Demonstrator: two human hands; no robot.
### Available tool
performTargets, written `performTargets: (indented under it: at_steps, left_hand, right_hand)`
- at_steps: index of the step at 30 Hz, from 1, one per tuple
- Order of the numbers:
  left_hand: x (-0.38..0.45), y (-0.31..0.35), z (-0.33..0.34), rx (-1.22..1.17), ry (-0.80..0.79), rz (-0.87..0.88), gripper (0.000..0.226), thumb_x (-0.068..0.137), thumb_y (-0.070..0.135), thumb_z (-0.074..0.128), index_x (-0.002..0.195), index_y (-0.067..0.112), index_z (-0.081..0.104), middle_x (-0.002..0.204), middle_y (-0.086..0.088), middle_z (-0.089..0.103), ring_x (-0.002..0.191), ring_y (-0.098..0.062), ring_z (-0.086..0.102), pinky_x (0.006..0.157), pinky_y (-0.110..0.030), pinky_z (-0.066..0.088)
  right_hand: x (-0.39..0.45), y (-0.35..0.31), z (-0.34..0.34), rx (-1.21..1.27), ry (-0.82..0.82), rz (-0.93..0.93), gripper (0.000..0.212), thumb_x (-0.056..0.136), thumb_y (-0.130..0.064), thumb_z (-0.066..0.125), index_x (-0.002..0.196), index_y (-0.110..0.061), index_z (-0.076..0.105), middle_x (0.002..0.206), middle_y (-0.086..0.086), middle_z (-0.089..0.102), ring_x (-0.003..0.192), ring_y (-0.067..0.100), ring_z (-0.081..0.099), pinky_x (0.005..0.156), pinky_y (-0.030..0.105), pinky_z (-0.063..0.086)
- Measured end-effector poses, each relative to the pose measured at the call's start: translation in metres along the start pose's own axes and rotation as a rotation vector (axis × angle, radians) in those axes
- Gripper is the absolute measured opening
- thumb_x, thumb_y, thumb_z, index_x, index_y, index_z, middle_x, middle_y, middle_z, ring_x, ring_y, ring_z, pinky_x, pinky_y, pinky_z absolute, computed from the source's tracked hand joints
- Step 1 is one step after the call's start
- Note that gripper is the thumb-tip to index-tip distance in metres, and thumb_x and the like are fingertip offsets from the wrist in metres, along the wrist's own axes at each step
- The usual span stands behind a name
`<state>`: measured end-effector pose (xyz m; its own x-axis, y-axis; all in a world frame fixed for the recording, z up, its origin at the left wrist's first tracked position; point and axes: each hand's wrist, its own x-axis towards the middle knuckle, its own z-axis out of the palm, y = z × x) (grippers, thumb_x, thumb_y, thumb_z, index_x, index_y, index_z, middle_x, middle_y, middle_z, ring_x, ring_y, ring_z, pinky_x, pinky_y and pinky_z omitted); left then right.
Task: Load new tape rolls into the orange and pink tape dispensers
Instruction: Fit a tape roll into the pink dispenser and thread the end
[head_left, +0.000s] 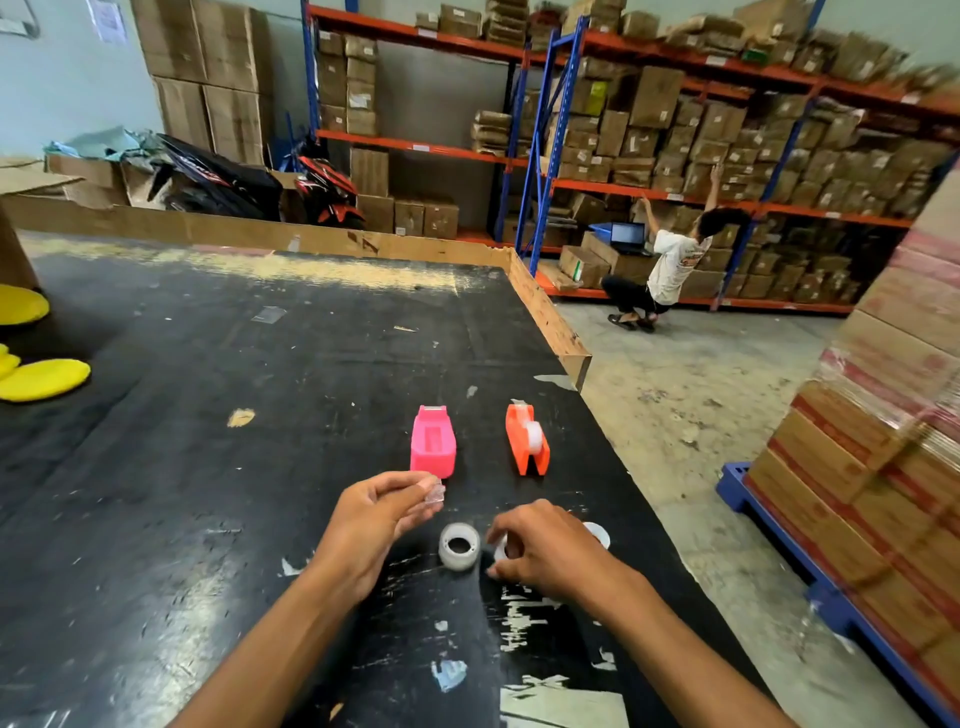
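Black scuffed tabletop (208, 467) lies bare leftward; its right edge runs near the orange plastic dispenser (525, 441). Left hand (374, 525) pinches a clear plastic piece (434, 491); right hand (545, 551) grips a translucent tape roll (502, 551).

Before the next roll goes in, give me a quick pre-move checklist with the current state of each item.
1. Orange dispenser loaded: ok, a roll sits in it.
2. Pink dispenser cavity clear and facing up: ok, it is empty.
3. Spare roll within reach: ok, it lies on the table between the hands.
4. Left hand holds the clear piece: ok, pinched at the fingertips; what the piece is, cannot tell.
5. Right hand grip on a roll: cannot tell, the fingers hide most of it.
6. Roll's tape end freed: cannot tell.
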<state>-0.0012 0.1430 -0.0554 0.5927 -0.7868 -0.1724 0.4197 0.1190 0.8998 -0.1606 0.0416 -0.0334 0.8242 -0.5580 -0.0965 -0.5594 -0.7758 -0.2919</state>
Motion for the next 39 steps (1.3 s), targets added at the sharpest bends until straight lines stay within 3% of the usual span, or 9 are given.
performTargets:
  at_steps: [6, 9, 13, 15, 17, 20, 22, 33, 39]
  left_hand:
    - [-0.010, 0.005, -0.012, -0.007, 0.023, 0.004, 0.010, 0.081, -0.001, 0.066, 0.090, 0.001, 0.070, 0.079, -0.010, 0.076, 0.073, -0.019, 0.072, 0.065, -0.018, 0.059]
    - [-0.015, 0.008, -0.017, 0.008, 0.037, 0.004, 0.011, 0.081, -0.001, 0.067, 0.090, 0.002, 0.071, 0.081, -0.012, 0.075, 0.074, -0.019, 0.072, 0.063, -0.017, 0.059]
    - [-0.020, 0.009, -0.022, 0.021, 0.056, -0.010, 0.011, 0.081, 0.001, 0.068, 0.092, 0.002, 0.071, 0.084, -0.013, 0.075, 0.071, -0.018, 0.073, 0.062, -0.018, 0.058]
    - [-0.022, 0.009, -0.025, 0.014, 0.067, -0.011, 0.010, 0.081, 0.001, 0.068, 0.091, 0.003, 0.071, 0.082, -0.013, 0.076, 0.070, -0.018, 0.073, 0.062, -0.018, 0.058]
    - [-0.023, 0.011, -0.026, 0.004, 0.071, -0.009, 0.009, 0.081, 0.001, 0.068, 0.089, 0.004, 0.071, 0.080, -0.012, 0.076, 0.070, -0.018, 0.073, 0.062, -0.018, 0.058]
    - [-0.025, 0.013, -0.027, -0.001, 0.070, -0.009, 0.008, 0.081, 0.003, 0.068, 0.088, 0.004, 0.071, 0.078, -0.011, 0.077, 0.071, -0.017, 0.073, 0.064, -0.018, 0.058]
    - [-0.026, 0.014, -0.025, -0.009, 0.052, -0.007, 0.009, 0.080, 0.004, 0.068, 0.089, 0.003, 0.072, 0.079, -0.012, 0.077, 0.071, -0.017, 0.073, 0.064, -0.018, 0.058]
    - [-0.029, 0.017, -0.007, 0.017, -0.014, 0.119, 0.023, 0.065, 0.017, 0.071, 0.086, 0.007, 0.076, 0.086, -0.010, 0.078, 0.081, -0.017, 0.072, 0.072, -0.024, 0.055]
    - [-0.034, 0.020, 0.005, 0.097, -0.025, 0.168, 0.021, 0.086, 0.009, 0.060, 0.085, 0.012, 0.081, 0.094, -0.014, 0.078, 0.099, -0.027, 0.069, 0.093, -0.040, 0.051]
  right_hand:
    - [0.007, -0.013, -0.007, -0.013, 0.074, -0.037, 0.036, 0.078, -0.043, 0.071, 0.105, -0.021, 0.067, 0.101, 0.003, 0.069, 0.094, 0.022, 0.062, 0.068, 0.031, 0.041]
    - [0.014, -0.029, -0.001, -0.069, 0.034, -0.037, 0.051, 0.074, -0.051, 0.070, 0.110, -0.015, 0.063, 0.109, 0.006, 0.065, 0.103, 0.026, 0.059, 0.081, 0.039, 0.050]
    - [0.022, -0.036, 0.011, -0.101, 0.010, -0.013, 0.040, 0.074, -0.046, 0.071, 0.099, -0.016, 0.064, 0.107, 0.008, 0.068, 0.103, 0.031, 0.061, 0.077, 0.037, 0.047]
    - [0.025, -0.035, 0.012, 0.026, 0.043, -0.022, 0.033, 0.074, -0.039, 0.069, 0.100, -0.020, 0.063, 0.104, 0.006, 0.068, 0.101, 0.029, 0.063, 0.079, 0.039, 0.051]
    - [0.023, -0.036, 0.007, 0.311, 0.108, -0.024, 0.043, 0.075, -0.027, 0.073, 0.116, -0.025, 0.060, 0.102, 0.000, 0.067, 0.098, 0.020, 0.064, 0.086, 0.037, 0.053]
    - [0.019, -0.041, -0.008, 0.718, 0.161, -0.087, 0.056, 0.075, -0.007, 0.077, 0.126, -0.018, 0.056, 0.091, -0.009, 0.064, 0.082, 0.005, 0.064, 0.079, 0.017, 0.054]
    - [0.016, -0.043, -0.014, 0.814, 0.149, -0.134, 0.058, 0.074, -0.001, 0.077, 0.126, -0.015, 0.056, 0.093, -0.011, 0.064, 0.079, -0.002, 0.065, 0.078, 0.012, 0.053]
    - [0.017, -0.034, -0.012, 0.759, 0.265, -0.286, 0.073, 0.071, -0.006, 0.081, 0.120, -0.047, 0.048, 0.107, -0.008, 0.068, 0.100, 0.009, 0.069, 0.087, 0.019, 0.055]
    - [0.019, -0.031, -0.012, 0.738, 0.294, -0.318, 0.077, 0.071, -0.007, 0.081, 0.125, -0.047, 0.043, 0.109, -0.011, 0.067, 0.101, 0.003, 0.068, 0.087, 0.016, 0.054]
